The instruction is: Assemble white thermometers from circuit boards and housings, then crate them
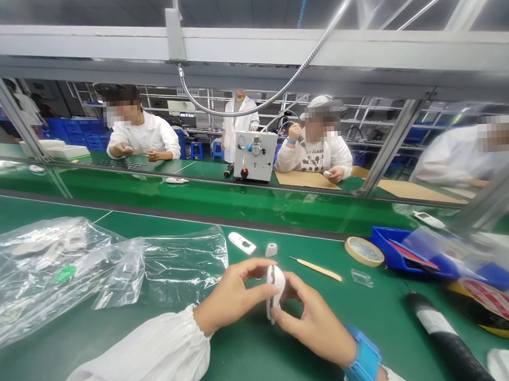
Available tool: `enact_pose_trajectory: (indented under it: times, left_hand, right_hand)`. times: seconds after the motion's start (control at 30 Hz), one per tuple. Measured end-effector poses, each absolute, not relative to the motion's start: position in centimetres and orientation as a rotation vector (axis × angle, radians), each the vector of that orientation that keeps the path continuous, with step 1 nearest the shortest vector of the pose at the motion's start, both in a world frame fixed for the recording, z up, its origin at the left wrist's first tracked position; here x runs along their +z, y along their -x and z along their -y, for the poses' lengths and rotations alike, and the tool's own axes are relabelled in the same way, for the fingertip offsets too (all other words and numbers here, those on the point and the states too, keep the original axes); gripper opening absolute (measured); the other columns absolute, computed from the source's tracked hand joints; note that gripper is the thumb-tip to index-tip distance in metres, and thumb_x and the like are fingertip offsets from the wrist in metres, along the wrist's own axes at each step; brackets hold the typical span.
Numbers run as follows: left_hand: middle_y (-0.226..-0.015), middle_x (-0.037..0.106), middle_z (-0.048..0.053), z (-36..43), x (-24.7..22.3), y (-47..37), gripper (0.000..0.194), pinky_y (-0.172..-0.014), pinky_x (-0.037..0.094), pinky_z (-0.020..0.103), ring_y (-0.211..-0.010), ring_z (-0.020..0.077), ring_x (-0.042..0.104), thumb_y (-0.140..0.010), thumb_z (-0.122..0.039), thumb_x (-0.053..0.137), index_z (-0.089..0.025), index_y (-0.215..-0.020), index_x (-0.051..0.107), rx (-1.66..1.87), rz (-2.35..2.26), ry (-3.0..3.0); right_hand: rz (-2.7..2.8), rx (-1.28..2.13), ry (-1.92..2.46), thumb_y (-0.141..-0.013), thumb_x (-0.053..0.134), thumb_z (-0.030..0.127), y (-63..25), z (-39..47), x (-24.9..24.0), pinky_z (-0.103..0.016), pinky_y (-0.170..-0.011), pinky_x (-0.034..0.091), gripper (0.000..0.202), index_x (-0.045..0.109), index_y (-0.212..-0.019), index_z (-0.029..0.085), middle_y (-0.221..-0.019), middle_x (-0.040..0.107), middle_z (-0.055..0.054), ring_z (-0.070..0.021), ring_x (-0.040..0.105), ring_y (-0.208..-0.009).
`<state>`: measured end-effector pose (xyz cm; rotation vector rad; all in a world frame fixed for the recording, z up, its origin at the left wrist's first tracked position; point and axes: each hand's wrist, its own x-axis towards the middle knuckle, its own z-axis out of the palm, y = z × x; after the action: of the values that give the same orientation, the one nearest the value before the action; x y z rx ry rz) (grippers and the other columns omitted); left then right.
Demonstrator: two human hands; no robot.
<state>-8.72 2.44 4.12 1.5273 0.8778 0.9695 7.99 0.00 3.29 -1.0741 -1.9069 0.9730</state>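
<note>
Over the green bench mat, both of my hands hold a white plastic device housing (276,281), upright, with a dark jagged gap along its side. My left hand (236,291) pinches it from the left between thumb and fingers. From the right, my right hand (314,315) grips the lower part; its wrist wears a blue band. Just beyond lie a white shell piece (242,243) with an oval opening and a small white cap (271,250). A thin tool with a pale wooden handle (318,269) rests to the right of them.
Clear plastic bags (66,268) spread over the left. At right are a tape roll (364,251), a small clear piece (362,278), a blue bin (411,256) and a black electric screwdriver (445,334). Beyond a conveyor (221,206), several co-workers sit or stand.
</note>
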Motion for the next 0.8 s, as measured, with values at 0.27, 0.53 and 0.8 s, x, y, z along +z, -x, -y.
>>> enact_pose_trajectory:
  times: [0.27, 0.53, 0.8]
  left_hand:
    - [-0.101, 0.065, 0.005, -2.5, 4.1, 8.7, 0.034, -0.087, 0.044, 0.034, -0.096, 0.0216, 0.058, -0.067, -0.019, 0.067, -0.020, -0.101, 0.061, 0.922, -0.830, -1.488]
    - [-0.099, 0.065, 0.004, -2.5, 4.4, 8.7, 0.034, -0.087, 0.043, 0.033, -0.097, 0.0211, 0.057, -0.066, -0.017, 0.068, -0.021, -0.099, 0.063, 0.911, -0.813, -1.492]
    - [-0.098, 0.065, 0.004, -2.3, 4.5, 8.7, 0.031, -0.088, 0.043, 0.033, -0.096, 0.0211, 0.058, -0.066, -0.018, 0.069, -0.020, -0.096, 0.063, 0.909, -0.743, -1.520]
  right_hand:
    - [1.884, 1.069, 1.057, -0.072, 0.058, 0.017, -8.3, -0.2, 3.4, -0.032, -0.076, 0.047, 0.027, 0.049, -0.098, 0.020, -0.093, 0.060, -0.003, -0.0177, 0.057, -0.084]
    - [1.793, 1.054, 1.108, -0.070, 0.062, 0.021, -8.2, -0.5, 2.6, -0.031, -0.073, 0.043, 0.021, 0.048, -0.086, 0.020, -0.083, 0.055, 0.001, -0.0167, 0.052, -0.078]
    - [1.705, 1.185, 0.978, -0.066, 0.065, 0.022, -8.2, -0.8, 2.0, -0.028, -0.069, 0.041, 0.029, 0.042, -0.084, 0.021, -0.077, 0.049, 0.004, -0.0142, 0.048, -0.074]
